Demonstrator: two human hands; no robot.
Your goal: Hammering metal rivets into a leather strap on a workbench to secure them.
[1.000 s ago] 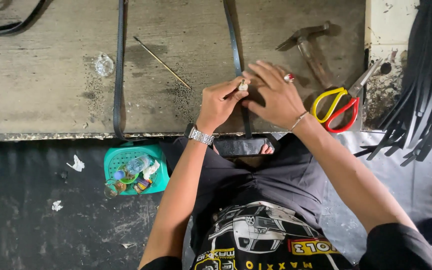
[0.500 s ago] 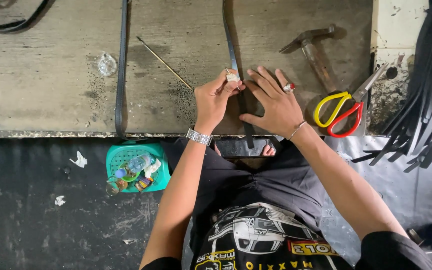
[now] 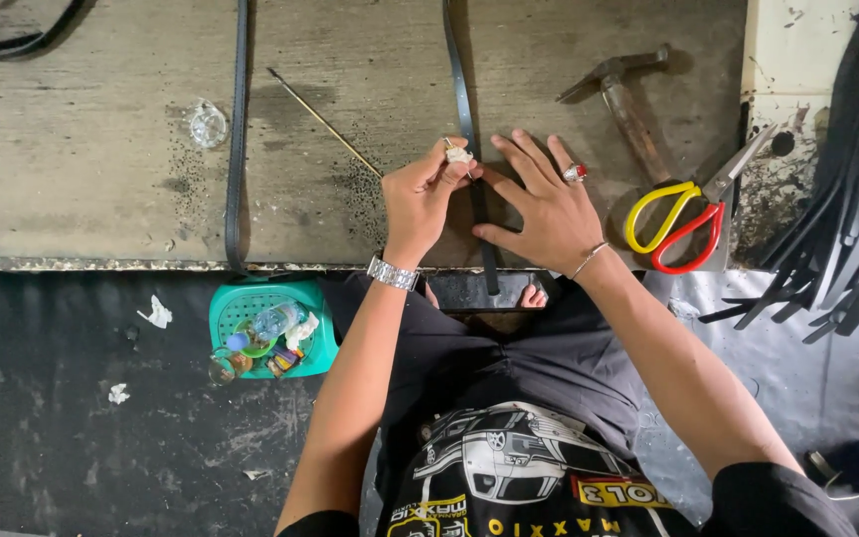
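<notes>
A narrow black strap [image 3: 457, 80] runs down the worn grey workbench [image 3: 101, 179] toward me and hangs over its front edge. My left hand [image 3: 420, 199] pinches a small whitish tool [image 3: 458, 154] against the strap's left side. Just to the right, my right hand [image 3: 539, 204] lies flat with fingers spread, pressing the strap onto the bench. A ring with a red stone sits on one finger.
A second black strap [image 3: 238, 129] lies to the left, with a thin rod [image 3: 322, 123] and a small glass dish [image 3: 207, 125] near it. A hammer [image 3: 620, 91] and red-and-yellow scissors [image 3: 676, 219] lie right. Black strips [image 3: 852, 179] hang far right. A green basket [image 3: 268, 328] sits below.
My left hand moved up the strap with the small tool, from beside my right fingers to just above them. My right hand spread flatter on the strap.
</notes>
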